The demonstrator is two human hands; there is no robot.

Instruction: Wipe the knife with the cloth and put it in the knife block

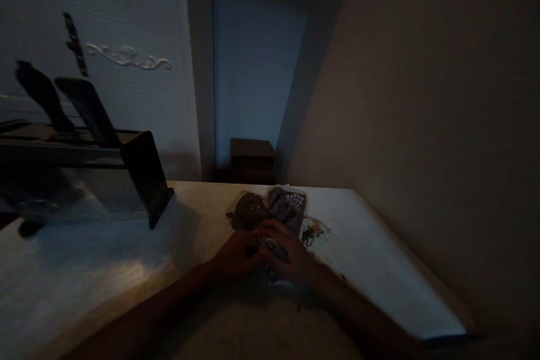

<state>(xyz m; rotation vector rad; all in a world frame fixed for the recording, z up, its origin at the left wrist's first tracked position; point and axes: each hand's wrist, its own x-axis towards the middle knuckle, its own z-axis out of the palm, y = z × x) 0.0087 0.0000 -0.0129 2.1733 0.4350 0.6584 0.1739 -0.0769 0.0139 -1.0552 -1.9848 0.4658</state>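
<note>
The room is dim. My left hand and my right hand meet on a pale table, both closed on a small patterned cloth piece between them. Just beyond my fingers lie a dark blue patterned fabric piece and a brownish bundle, side by side. A flat pale piece with a dark print lies to the right of my right hand. What lies under my palms is hidden.
A dark rack with upright paddle-like parts stands on the table at the left. A white cupboard door rises behind it. A wall runs close along the table's right edge. A small dark cabinet stands beyond the table.
</note>
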